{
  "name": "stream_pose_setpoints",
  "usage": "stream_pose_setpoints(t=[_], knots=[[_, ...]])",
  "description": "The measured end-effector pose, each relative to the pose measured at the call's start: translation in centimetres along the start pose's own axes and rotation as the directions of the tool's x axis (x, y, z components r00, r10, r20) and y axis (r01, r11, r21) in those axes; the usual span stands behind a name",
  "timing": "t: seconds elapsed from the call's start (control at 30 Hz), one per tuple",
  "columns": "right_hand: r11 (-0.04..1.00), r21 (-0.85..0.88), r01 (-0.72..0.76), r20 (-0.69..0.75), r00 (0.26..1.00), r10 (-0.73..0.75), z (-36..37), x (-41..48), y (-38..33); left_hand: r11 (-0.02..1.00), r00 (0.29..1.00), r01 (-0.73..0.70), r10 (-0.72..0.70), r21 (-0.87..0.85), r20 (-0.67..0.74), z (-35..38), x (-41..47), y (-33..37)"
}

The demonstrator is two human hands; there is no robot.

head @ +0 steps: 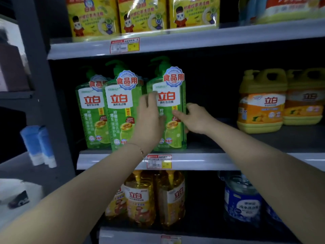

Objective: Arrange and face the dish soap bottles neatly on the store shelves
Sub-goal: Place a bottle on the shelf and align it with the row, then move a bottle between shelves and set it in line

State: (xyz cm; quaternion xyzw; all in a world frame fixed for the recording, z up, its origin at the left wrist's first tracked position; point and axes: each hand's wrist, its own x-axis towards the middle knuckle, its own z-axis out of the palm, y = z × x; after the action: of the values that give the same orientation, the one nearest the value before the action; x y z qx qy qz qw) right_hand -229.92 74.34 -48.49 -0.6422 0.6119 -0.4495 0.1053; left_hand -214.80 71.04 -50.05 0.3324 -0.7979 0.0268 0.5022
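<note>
One green soap bottle (169,99), left hand (149,118), right hand (196,119) gripping

Glossy translucent green plastic bottles (168,110) stand on smooth shelf (211,161).

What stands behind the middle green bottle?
Right of the middle green bottle, a strip of another green bottle with a red tag edge shows. Its body is covered by that bottle and the left hand.
</note>
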Motion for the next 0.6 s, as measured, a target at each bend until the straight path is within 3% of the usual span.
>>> stream_pose_setpoints(t=[0.1, 0.2, 0.27, 0.37, 0.47, 0.6], knots=[[1.000, -0.001, -0.010, 0.020, 1.000, 0.010, 0.9, -0.7, -0.2, 0.985, 0.992, -0.117, 0.122, 0.128, -0.030, -0.3, -0.6, -0.9], [0.963, -0.269, -0.003, -0.125, 0.992, -0.032, 2.1, -2.1, -0.3, 0.972, 0.983, -0.184, 0.179, 0.146, 0.048, -0.7, -1.5, -1.6], [0.900, -0.428, 0.084, -0.211, 0.959, -0.190, 2.7, -3.5, -0.8, 0.956, 0.971, -0.234, 0.220, 0.177, 0.094, -1.2, -2.3, -2.1], [0.773, -0.549, 0.318, -0.116, 0.887, -0.447, 3.7, -5.9, -1.7, 0.923, 0.947, -0.310, 0.279, 0.226, 0.157, -2.1, -4.1, -2.5], [0.784, -0.462, 0.415, -0.075, 0.862, -0.500, 5.5, -8.8, -1.6, 0.907, 0.928, -0.357, 0.318, 0.223, 0.192, -2.8, -6.7, -3.0], [0.856, -0.324, 0.404, -0.041, 0.898, -0.439, 7.8, -12.8, 1.2, 0.933, 0.917, -0.329, 0.277, 0.149, 0.287, -2.7, -11.5, -4.6]])
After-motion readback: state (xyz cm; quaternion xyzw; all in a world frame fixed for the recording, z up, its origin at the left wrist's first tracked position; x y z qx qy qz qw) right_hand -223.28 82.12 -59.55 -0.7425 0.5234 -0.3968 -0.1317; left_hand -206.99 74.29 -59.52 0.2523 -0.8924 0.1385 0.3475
